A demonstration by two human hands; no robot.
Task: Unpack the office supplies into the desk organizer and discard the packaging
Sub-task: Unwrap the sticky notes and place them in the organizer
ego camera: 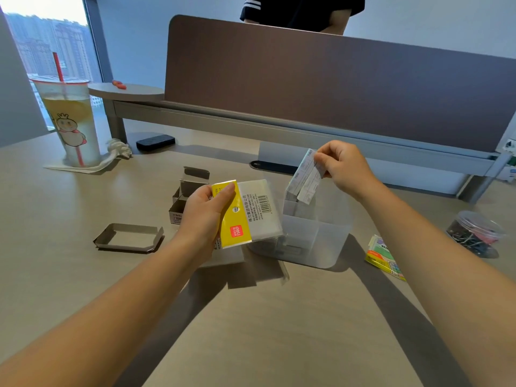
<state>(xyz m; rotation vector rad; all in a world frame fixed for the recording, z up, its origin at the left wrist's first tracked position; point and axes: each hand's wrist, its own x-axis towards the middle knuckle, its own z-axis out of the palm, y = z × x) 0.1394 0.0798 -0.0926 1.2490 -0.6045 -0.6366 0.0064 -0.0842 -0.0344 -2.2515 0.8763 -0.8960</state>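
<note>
The left hand (205,210) grips a yellow-and-clear plastic wrapper (245,213) by its yellow end, thumb on top, holding it above the desk (251,331) just left of the organizer. The right hand (339,166) pinches two white erasers (304,177) by their upper ends; they hang tilted, their lower ends dipping into a rear compartment of the frosted plastic organizer (315,236), which stands near the middle of the desk, toward its far edge.

Left of the wrapper, partly behind the left hand, sits an opened grey cardboard box (185,188) with its flaps up, and nearer the left edge lies a flat cardboard tray (128,237). Toward the right edge lie a yellow pack of sticky tabs (384,258) and a clear round tub of binder clips (474,233).

At the far left corner stands a drink cup (69,121) with a red straw on a napkin, a black eraser block (155,142) beside it. A brown divider panel (335,88) runs along the far edge, with a person in a dark shirt (301,9) behind it.
</note>
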